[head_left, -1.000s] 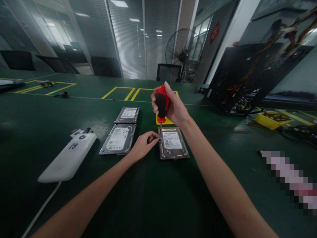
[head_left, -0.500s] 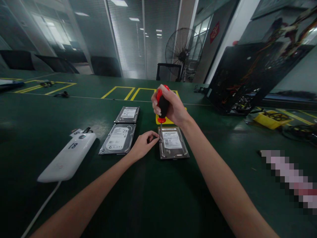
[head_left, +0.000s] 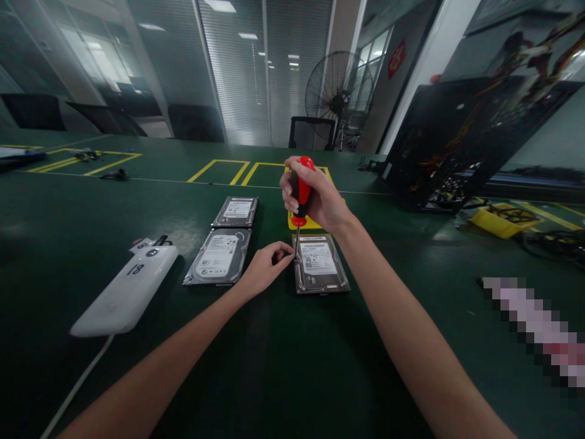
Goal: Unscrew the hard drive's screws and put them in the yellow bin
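Observation:
My right hand (head_left: 315, 192) is wrapped around the red and black handle of a screwdriver (head_left: 303, 189), which stands nearly upright. Its tip meets the left side of a hard drive (head_left: 323, 259) lying label up on the green table. My left hand (head_left: 267, 265) is closed in a pinch, its fingertips at the drive's left edge beside the screwdriver tip; whatever is between them is hidden. Left of that hand lie two more hard drives, a nearer one (head_left: 219, 256) and a farther one (head_left: 236, 211), end to end.
A white power bank-like block (head_left: 125, 292) marked 18, with a cable, lies at left. Behind my right hand is a yellow item (head_left: 292, 221), partly covered. At right stand an open computer case (head_left: 439, 140) and a yellow tray (head_left: 498, 222); a blurred-out object (head_left: 534, 323) lies nearer.
The screwdriver handle has turned in my right hand, so more of its red side shows. Its tip stays at the same spot on the drive. My left hand has hardly moved.

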